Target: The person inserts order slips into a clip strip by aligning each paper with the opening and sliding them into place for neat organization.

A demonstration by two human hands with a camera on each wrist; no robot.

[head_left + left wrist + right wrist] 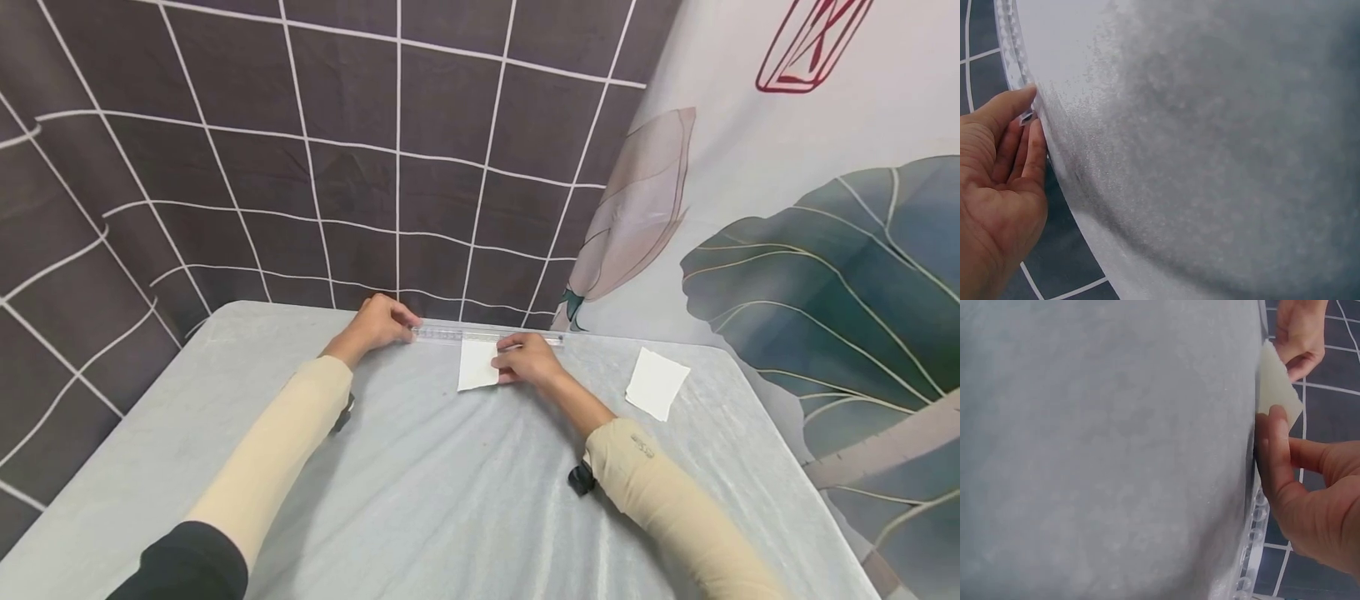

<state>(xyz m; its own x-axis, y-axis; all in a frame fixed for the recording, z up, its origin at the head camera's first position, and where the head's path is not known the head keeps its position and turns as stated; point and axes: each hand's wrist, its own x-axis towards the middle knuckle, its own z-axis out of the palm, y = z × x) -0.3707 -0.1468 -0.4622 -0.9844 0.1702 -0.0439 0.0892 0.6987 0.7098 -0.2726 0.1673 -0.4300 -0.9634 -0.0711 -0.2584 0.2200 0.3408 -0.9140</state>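
Well, from where I stand, a person's two hands are at the far edge of a table point(450, 500) draped in pale grey. The left hand point(375, 323) pinches the left end of a clear ruler point(442, 335) between thumb and fingers, and the ruler lies along that far edge, reaching across past the right hand. The right hand point(531, 358) pinches a piece of white paper point(477, 365) by its right side; whether it grips the ruler too, I cannot tell. That paper sits between the two hands, its top edge meeting the ruler and the rest pointing back toward the person; I cannot make out which of the two is on top. Off to the right, well apart, a loose white sheet point(657, 384) lies on the table. Both arms wear beige sleeves point(675, 508). Behind it all hangs a dark wall cloth point(356, 179) with white grid lines, and to the right a white curtain point(810, 137) printed with a big green leaf point(862, 308)
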